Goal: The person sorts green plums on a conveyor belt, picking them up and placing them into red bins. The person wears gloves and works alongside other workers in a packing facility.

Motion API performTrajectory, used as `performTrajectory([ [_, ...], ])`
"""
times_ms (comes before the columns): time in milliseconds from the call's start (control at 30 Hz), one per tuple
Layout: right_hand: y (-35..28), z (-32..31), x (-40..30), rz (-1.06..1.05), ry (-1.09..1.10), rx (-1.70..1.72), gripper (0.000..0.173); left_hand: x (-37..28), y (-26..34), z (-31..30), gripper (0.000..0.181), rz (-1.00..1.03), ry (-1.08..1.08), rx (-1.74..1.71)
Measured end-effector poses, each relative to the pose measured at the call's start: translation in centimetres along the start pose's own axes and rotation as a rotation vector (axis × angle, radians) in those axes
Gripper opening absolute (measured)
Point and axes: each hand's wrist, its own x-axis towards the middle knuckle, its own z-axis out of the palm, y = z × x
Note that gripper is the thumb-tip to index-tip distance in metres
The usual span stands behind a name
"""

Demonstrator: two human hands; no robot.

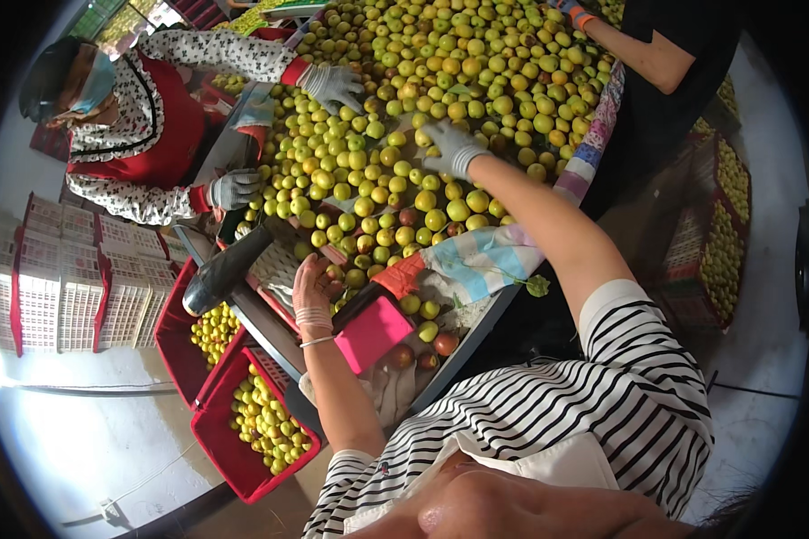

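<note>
A broad heap of yellow-green jujubes [357, 160], some browned, covers the sorting table before me. My right hand [453, 149], in a grey knit glove, reaches over the middle of the heap with thumb and fingers apart. One yellowish jujube [423, 137] lies at its fingertips. My left hand [315, 293], in a thin pale glove, is curled at the table's near left edge beside a few jujubes; whether it holds one is hidden. Just to its right is a bright pink block [373, 333]. Loose green jujubes [428, 331] and browned fruits [446, 343] lie nearer my body.
A co-worker [135, 128] works at left with gloved hands on the fruit; another person's arm [637, 57] reaches in at upper right. Red-lined crates [256, 482] of jujubes stand below left. A dark rounded object [226, 269] overhangs the left edge. Striped cloth [482, 259] covers the near rim.
</note>
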Motion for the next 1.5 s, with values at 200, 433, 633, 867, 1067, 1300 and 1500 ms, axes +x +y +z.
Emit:
performTrajectory([
  [200,-5.8,1.6,2.2,0.079,0.013,-0.251,0.046,0.8,0.1,-1.2,0.037,-0.085,0.018,-0.297],
  [433,-10.5,2.6,2.2,-0.041,-0.067,-0.289,0.037,2.7,-0.6,-2.2,0.032,-0.125,-0.126,-0.724],
  [633,-14.9,3.2,-1.8,-0.273,-0.098,0.075,0.041,2.1,-0.2,-0.6,0.042,-0.174,-0.113,-0.792],
  [867,-22.9,5.9,-6.1,-0.780,-0.060,0.321,0.046,2.1,-0.4,1.0,0.059,-0.262,-0.021,-0.698],
  [1067,-19.8,7.5,-0.1,-0.769,0.018,0.261,0.042,1.7,-0.5,0.7,0.039,-0.267,-0.018,-0.956],
  [1300,-18.2,8.9,1.8,-0.682,0.126,0.004,0.047,1.3,0.1,0.8,0.043,-0.303,0.065,-0.976],
  [1500,-18.7,9.6,1.7,-0.636,0.214,0.119,0.038,1.4,0.3,1.0,0.046,-0.328,0.088,-0.989],
])
